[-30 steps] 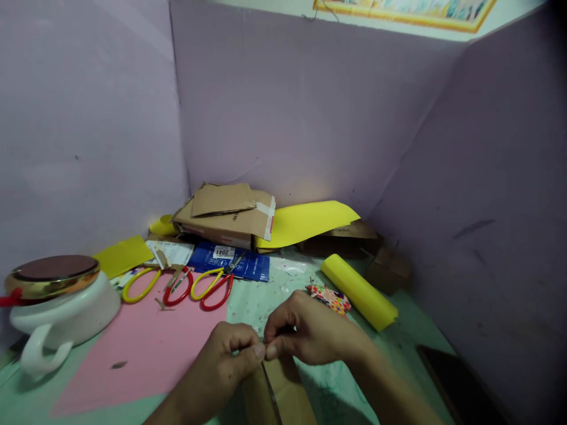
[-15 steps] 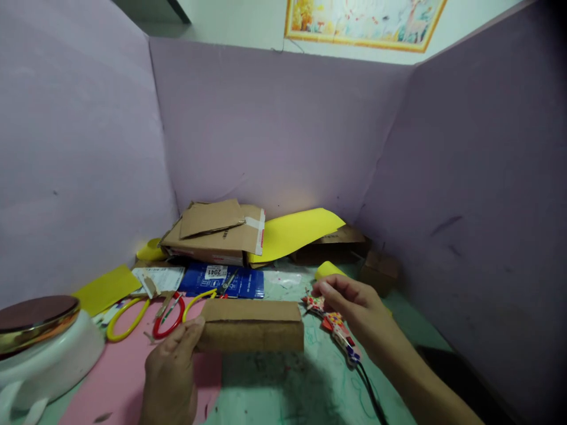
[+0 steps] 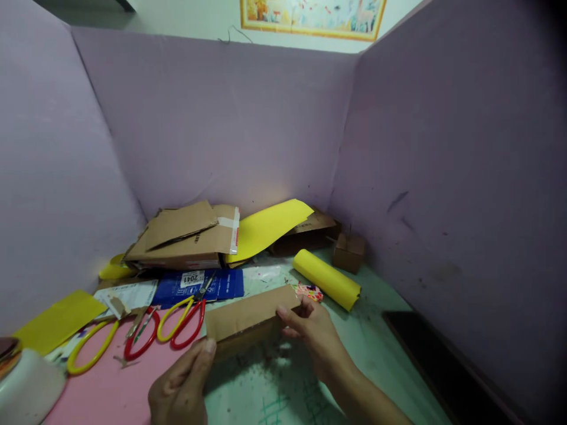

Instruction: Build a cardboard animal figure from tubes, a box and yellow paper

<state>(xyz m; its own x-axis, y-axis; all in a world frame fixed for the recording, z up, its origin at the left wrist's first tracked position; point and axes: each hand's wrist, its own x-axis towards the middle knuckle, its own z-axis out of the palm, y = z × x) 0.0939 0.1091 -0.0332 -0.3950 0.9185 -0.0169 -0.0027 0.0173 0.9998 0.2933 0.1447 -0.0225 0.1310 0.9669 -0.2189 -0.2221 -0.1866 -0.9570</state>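
Note:
A long, narrow brown cardboard box (image 3: 252, 313) is held above the table between my two hands, its right end raised and turned away. My left hand (image 3: 183, 378) pinches the near left corner, thumb on top. At the other end, my right hand (image 3: 314, 333) grips the right edge between thumb and fingers. Just behind that end lies a colourful patterned object (image 3: 310, 291), mostly hidden by the box and my fingers. Left of the box are two pairs of scissors with yellow and red handles, one nearer (image 3: 190, 327) and one farther left (image 3: 142, 336).
A yellow roll (image 3: 326, 280) lies behind my right hand, near a small cardboard box (image 3: 349, 252). Flattened cardboard (image 3: 177, 239) and a yellow sheet (image 3: 268, 229) are stacked at the back. A pink sheet (image 3: 119, 389) and a white container (image 3: 33, 383) occupy the left. Purple panels (image 3: 212, 124) enclose the table.
My right hand has moved from beside the patterned object onto the box's right end. The box has tilted and turned. The view has shifted right, showing more of the yellow roll.

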